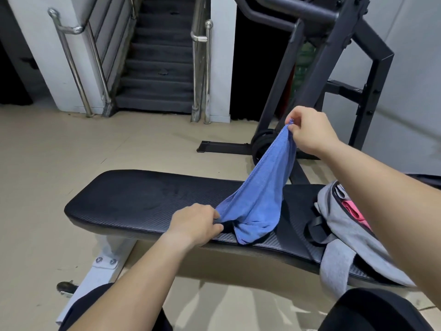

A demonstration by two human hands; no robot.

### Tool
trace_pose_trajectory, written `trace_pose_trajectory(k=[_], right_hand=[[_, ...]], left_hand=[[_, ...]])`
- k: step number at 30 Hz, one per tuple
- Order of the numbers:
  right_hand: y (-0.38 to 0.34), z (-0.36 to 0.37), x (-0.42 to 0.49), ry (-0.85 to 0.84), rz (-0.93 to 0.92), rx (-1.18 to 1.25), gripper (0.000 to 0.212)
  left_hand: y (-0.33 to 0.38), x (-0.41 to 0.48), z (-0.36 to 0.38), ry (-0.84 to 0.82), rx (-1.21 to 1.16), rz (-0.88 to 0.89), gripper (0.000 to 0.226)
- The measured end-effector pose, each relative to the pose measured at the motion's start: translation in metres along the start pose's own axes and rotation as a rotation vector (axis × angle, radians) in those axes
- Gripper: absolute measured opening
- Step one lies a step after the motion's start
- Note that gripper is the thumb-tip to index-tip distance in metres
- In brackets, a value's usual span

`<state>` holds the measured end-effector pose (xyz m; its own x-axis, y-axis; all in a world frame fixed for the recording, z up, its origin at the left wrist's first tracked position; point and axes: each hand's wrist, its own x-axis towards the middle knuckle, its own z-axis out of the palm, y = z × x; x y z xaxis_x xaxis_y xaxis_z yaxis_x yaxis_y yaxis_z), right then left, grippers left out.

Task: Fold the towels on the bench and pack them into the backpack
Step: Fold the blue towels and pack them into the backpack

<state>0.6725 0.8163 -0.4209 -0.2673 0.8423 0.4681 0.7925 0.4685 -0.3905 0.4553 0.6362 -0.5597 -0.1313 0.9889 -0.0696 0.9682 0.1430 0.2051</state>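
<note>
Dark-clad knees sit at the bottom edge of the frame, both bare forearms reaching up from there. Left hand [198, 222] low at centre, fingers pinched closed on a lower corner of the blue towel [259, 194], right at the desk [143, 201] surface. Right hand [310, 132] raised at centre right, thumb and fingers closed on the towel's upper corner, well above the desk. Towel stretched diagonally between the two hands, unfolded, its slack lower part bunched and resting on the desk's near edge, a bit hanging over. Desk is a black padded workout bench with a white metal leg [105, 261] at lower left. Grey backpack [346, 225] lies on the right end of the desk, just beside the towel, not touching it as far as visible; main opening unzipped, something pink [355, 211] inside, cannot tell what exactly. Right forearm crosses over part of the backpack. Black gym rack frame [334, 75] at upper right, dark staircase [157, 68] with steel handrails at upper centre, beige tiled floor [71, 149] around.
</note>
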Motion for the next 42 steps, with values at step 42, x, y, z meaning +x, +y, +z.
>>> trace_pose_trajectory(k=[42], right_hand=[[0.014,-0.067,-0.057,0.281,0.217,0.193,0.012]], left_hand=[[0.023,0.002,-0.167,0.907,-0.54,-0.037,0.014]])
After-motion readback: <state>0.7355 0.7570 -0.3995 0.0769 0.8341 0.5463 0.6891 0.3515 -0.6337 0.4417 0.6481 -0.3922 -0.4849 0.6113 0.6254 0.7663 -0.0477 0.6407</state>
